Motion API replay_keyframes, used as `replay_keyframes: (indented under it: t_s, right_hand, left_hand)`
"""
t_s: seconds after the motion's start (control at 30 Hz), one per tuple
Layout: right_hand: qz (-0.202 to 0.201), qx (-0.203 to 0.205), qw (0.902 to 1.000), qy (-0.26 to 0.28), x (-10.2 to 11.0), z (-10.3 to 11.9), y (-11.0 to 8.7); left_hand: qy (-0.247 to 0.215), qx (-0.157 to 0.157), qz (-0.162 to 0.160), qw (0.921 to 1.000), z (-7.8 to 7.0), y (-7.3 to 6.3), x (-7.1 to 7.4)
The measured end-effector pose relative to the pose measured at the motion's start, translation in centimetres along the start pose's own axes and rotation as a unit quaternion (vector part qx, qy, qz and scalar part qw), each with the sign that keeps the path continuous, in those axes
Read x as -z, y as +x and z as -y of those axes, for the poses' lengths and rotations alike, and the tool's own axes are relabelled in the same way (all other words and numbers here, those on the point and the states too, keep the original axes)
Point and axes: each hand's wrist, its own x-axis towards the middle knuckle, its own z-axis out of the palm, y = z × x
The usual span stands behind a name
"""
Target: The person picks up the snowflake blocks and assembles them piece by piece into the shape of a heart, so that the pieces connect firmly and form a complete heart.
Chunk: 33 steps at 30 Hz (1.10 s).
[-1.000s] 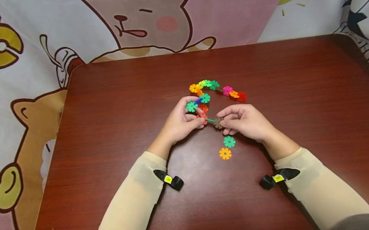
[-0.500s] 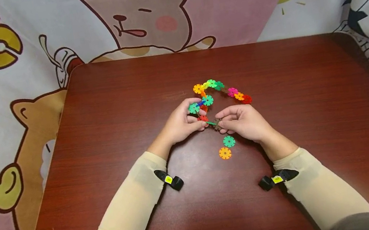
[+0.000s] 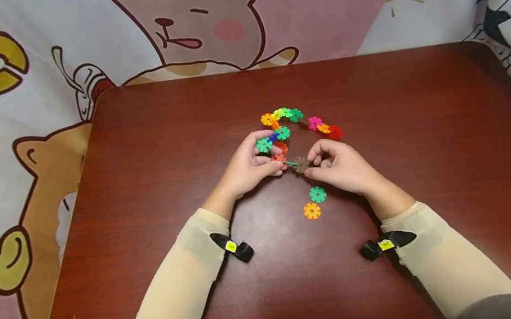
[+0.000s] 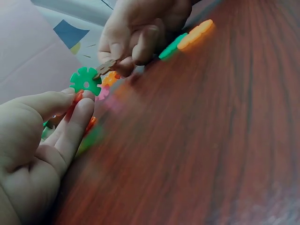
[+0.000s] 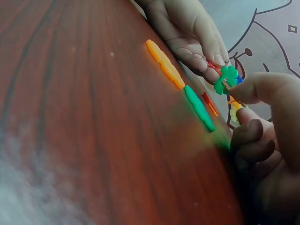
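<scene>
Between the two hands, the brown disc (image 3: pixel 301 164) jutted from the green disc (image 4: pixel 80 79), which showed nearly edge-on in the head view and seemed slotted to the red disc (image 3: pixel 279 159). The left hand (image 3: pixel 248 169) pinched that red disc. Half a second earlier the right thumb had covered part of the brown disc; now the right hand (image 3: pixel 343 168) had drawn back to its rim, baring most of its face. Whether the right fingertips pinched the edge or merely touched it, I could not tell. That easing suggested the brown disc sat firmly enough in its slot to need less support, though how deep it had gone was too small to judge. Beyond the hands, the chain (image 3: pixel 285 113) curved over the table (image 3: pixel 178 116). Nearer the person, a teal disc (image 3: pixel 318 194) and an orange disc (image 3: pixel 311 211) lay loose, as before.
</scene>
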Motion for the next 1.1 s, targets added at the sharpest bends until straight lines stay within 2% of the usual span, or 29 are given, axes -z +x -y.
replay_keyframes:
  t_s: [0.1, 0.17, 0.27, 0.37, 0.47, 0.57, 0.9, 1.03, 1.1]
  right_hand:
    - [0.024, 0.038, 0.9976, -0.053, 0.3, 0.0, 0.0]
    - [0.048, 0.076, 0.9923, -0.086, 0.6, -0.1, -0.1]
    - [0.101, 0.109, 0.9838, -0.100, 1.3, 0.0, -0.1]
    - [0.158, 0.108, 0.9763, -0.102, 1.8, 0.3, -0.2]
    - [0.186, 0.102, 0.9695, -0.123, 2.0, 0.6, -0.2]
    - [0.184, 0.102, 0.9670, -0.144, 1.9, 0.7, -0.2]
    - [0.139, 0.119, 0.9685, -0.169, 1.3, 0.4, 0.0]
    - [0.116, 0.122, 0.9753, -0.143, 1.0, -0.1, 0.0]
    - [0.099, 0.115, 0.9824, -0.109, 0.9, -0.4, 0.0]
  left_hand:
    - [-0.025, 0.006, -0.007, 0.9996, 0.0, 0.1, 0.0]
    - [-0.037, 0.010, -0.008, 0.9992, 0.0, 0.1, 0.0]
    - [-0.050, 0.014, -0.011, 0.9986, -0.1, 0.2, 0.0]
    - [-0.052, 0.015, -0.014, 0.9984, -0.1, 0.2, 0.0]
    - [-0.049, 0.015, -0.016, 0.9986, -0.1, 0.1, 0.1]
    - [-0.050, 0.014, -0.018, 0.9985, 0.0, 0.1, 0.1]
    - [-0.060, 0.007, -0.030, 0.9977, -0.1, 0.1, 0.0]
    - [-0.055, -0.002, -0.048, 0.9973, -0.2, 0.1, 0.0]
    - [-0.056, 0.000, -0.056, 0.9969, -0.2, 0.2, 0.0]
